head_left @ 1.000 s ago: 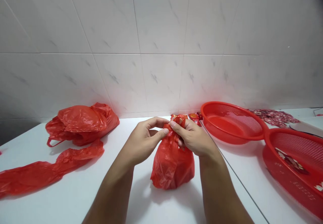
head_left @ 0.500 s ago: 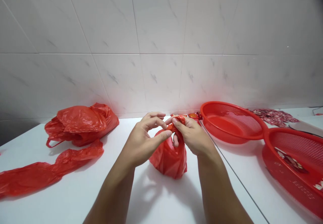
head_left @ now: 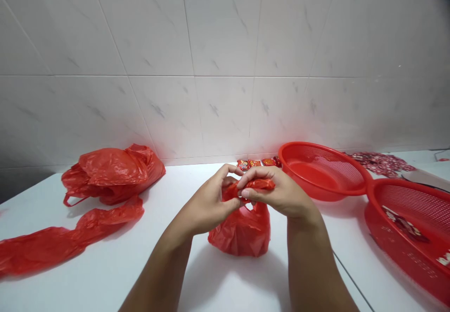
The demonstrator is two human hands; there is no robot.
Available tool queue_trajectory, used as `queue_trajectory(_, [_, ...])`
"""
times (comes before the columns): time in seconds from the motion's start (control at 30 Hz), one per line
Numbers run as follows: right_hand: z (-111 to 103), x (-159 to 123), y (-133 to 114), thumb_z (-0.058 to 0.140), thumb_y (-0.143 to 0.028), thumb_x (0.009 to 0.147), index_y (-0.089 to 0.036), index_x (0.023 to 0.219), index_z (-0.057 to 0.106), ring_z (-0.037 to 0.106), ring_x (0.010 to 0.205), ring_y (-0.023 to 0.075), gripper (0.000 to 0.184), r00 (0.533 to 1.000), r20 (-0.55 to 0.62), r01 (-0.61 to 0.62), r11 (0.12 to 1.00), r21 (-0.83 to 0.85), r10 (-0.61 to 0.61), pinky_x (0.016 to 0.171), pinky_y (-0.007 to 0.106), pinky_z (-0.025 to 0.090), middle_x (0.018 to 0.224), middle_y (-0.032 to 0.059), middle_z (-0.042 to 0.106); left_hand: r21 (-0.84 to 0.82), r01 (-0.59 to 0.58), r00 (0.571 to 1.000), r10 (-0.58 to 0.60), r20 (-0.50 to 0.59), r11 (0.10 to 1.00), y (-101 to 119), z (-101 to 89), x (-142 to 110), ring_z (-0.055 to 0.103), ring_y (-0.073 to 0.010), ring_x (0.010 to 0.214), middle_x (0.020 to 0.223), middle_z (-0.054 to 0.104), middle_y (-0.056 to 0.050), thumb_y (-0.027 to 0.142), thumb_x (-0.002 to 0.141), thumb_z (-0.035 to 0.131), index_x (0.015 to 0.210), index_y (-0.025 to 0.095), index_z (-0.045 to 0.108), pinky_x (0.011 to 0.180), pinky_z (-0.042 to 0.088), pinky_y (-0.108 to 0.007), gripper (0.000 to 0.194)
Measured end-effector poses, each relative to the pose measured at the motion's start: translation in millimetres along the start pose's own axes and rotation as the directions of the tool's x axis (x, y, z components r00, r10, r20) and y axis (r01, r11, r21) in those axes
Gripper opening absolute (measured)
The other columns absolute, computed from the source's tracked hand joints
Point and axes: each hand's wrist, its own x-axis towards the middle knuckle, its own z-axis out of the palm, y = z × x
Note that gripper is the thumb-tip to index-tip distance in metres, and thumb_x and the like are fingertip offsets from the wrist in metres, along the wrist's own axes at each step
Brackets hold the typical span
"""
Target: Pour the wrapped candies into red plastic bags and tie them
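A red plastic bag point(head_left: 243, 233) sits bulging on the white table, its top gathered into a twisted neck point(head_left: 256, 185). My left hand point(head_left: 208, 204) pinches one side of that neck between thumb and fingers. My right hand point(head_left: 277, 192) grips the neck from the other side, with its fingers lying across the red plastic. Both hands are close together above the bag. The bag's contents are hidden, and its knot area is partly covered by my fingers.
Crumpled red plastic bags point(head_left: 112, 176) and a long flattened one point(head_left: 70, 239) lie at the left. Small red packets point(head_left: 255, 163) stand by the tiled wall. Two red plastic colanders point(head_left: 320, 171) point(head_left: 404, 223) and patterned wrappers point(head_left: 378, 162) lie at the right.
My hands have drawn the bag's neck out sideways, with my right hand further right. The bag now sits wider and lower, and the small packets behind show more fully.
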Motion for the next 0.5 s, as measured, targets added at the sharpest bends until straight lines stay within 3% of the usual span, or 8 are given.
queue_trajectory(0.13, [3.6,-0.6,-1.3,0.071,-0.016,0.090,-0.026,0.104,0.075,0.071,0.097,0.0203,0.018,0.984,-0.135,0.068,0.944,-0.324,-0.118,0.086,0.036,0.056,0.104,0.0027,0.076,0.036,0.099,0.995,-0.099,-0.016,0.994,0.0,-5.5,0.5,0.071,-0.0195,0.085,0.094,0.076,-0.004,0.034,0.097,0.068,0.129,0.026,0.057,0.076,0.052,-0.032,0.035])
queue_trajectory(0.27, [9.1,2.4,2.2,0.072,-0.020,0.091,-0.028,0.095,0.079,0.071,0.095,0.0221,0.011,0.948,-0.211,0.139,0.904,-0.404,-0.240,0.084,0.038,0.058,0.100,0.0031,0.076,-0.102,0.124,0.992,-0.126,-0.007,0.987,4.5,-8.4,0.1,0.073,-0.0220,0.086,0.102,0.078,-0.008,0.052,0.100,0.062,0.139,0.026,0.059,0.086,0.055,-0.040,0.047])
queue_trajectory(0.37, [11.5,5.9,6.7,0.078,-0.029,0.091,-0.033,0.099,0.084,0.070,0.102,0.0241,0.011,0.922,-0.215,0.215,0.890,-0.403,-0.321,0.084,0.040,0.060,0.111,0.0047,0.074,-0.193,0.084,0.992,-0.100,-0.077,0.978,5.8,-9.6,1.6,0.073,-0.0269,0.099,0.101,0.077,-0.010,0.063,0.100,0.055,0.124,0.021,0.071,0.094,0.055,-0.044,0.050])
queue_trajectory(0.5, [13.3,10.7,13.1,0.075,-0.035,0.095,-0.040,0.108,0.084,0.070,0.099,0.0231,0.016,0.906,-0.222,0.225,0.855,-0.467,-0.360,0.078,0.040,0.062,0.117,0.0052,0.072,-0.054,0.038,0.997,-0.041,-0.060,0.998,4.2,-13.2,3.9,0.071,-0.0260,0.094,0.090,0.076,-0.007,0.057,0.100,0.056,0.100,0.020,0.077,0.092,0.056,-0.042,0.043])
